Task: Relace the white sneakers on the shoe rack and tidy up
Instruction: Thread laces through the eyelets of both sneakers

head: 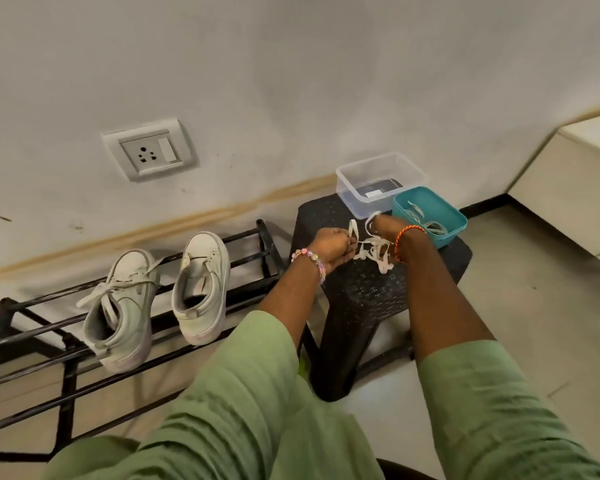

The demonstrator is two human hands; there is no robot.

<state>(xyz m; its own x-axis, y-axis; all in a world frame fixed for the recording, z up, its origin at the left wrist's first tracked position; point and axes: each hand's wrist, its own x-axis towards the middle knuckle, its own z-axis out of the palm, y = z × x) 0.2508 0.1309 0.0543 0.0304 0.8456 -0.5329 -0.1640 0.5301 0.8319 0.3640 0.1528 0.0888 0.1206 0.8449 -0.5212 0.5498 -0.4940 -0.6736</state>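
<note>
— Where now?
— Loose white lace (373, 251) at frame centre, bunched on black stool (378, 282); left hand (329, 245) pinching one end, right hand (388, 226) gripping a loop.
— Handling?
— Probably light, limp, tangle-prone. Best held near the tip, then threaded into unlaced sneaker (201, 285) on rack (32, 334).

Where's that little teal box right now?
In the head view, the teal box sits at the right on the black stool, next to the clear plastic tub and just behind the right hand.
</note>
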